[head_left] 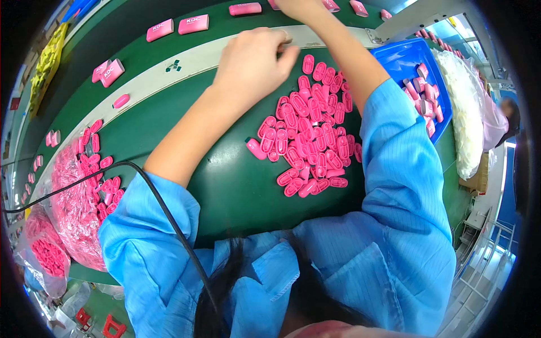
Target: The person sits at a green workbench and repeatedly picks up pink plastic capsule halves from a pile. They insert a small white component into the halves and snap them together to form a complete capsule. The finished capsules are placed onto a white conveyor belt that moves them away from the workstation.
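My left hand (pixel 251 61) is above the pale rail (pixel 152 79) at the belt's near edge. Its fingers are loosely bent, the thumb stands apart from them, and nothing shows in between. Farther off, over the green conveyor belt (pixel 135 50), my right hand (pixel 298 8) is cut by the upper edge, so its fingers are mostly hidden. A pink case (pixel 274 4) peeks out beside it, and whether the hand touches it I cannot tell. Below my hands, a heap of small pink oval plastic shells (pixel 307 132) lies on the green table (pixel 225 186).
Pink cases (pixel 193 23) lie spaced along the belt. At right stands a blue bin (pixel 389 53) with pink pieces; at left, a clear bag (pixel 70 203) spills pink shells. A black cable (pixel 141 172) crosses my left sleeve. Another person (pixel 496 124) is at far right.
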### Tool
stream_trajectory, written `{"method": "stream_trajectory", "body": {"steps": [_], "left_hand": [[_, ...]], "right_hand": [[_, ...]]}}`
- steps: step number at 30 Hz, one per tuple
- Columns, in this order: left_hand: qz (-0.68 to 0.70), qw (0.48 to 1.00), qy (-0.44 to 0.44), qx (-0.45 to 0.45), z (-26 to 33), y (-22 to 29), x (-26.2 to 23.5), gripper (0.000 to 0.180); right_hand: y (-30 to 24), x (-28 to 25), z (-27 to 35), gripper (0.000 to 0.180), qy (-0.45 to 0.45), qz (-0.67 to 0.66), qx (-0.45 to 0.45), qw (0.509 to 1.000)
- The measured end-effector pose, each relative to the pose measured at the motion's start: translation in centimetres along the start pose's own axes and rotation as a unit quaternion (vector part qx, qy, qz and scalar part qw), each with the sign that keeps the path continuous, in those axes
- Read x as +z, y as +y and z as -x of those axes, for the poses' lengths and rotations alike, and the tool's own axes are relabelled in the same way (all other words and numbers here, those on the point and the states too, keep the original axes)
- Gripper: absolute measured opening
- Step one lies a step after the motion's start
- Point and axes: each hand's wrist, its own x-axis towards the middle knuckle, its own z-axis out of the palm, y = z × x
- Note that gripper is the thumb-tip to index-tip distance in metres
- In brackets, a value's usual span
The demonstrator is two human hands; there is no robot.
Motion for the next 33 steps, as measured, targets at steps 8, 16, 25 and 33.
{"method": "stream_trajectory", "body": {"steps": [8,16,25,33], "left_hand": [[-0.025,0.995,-0.092,0.019,-1.2,0.7,2.3,0.027],[0.436,0.876,0.02,-0.207,0.5,-2.3,-1.0,0.036],[0.475,0.857,0.021,-0.198,0.4,-3.4,0.1,0.037],[0.381,0.908,-0.057,-0.166,0.4,-3.9,-1.6,0.041]], "right_hand": [[1.4,-1.8,2.0,0.025,-0.042,0.067,-0.039,0.996],[-1.3,-4.5,9.2,0.027,-0.124,-0.486,0.143,0.853],[-0.6,-3.1,10.8,0.037,-0.111,-0.421,0.113,0.893],[-1.4,-3.7,11.2,0.027,-0.123,-0.528,0.128,0.83]]}}
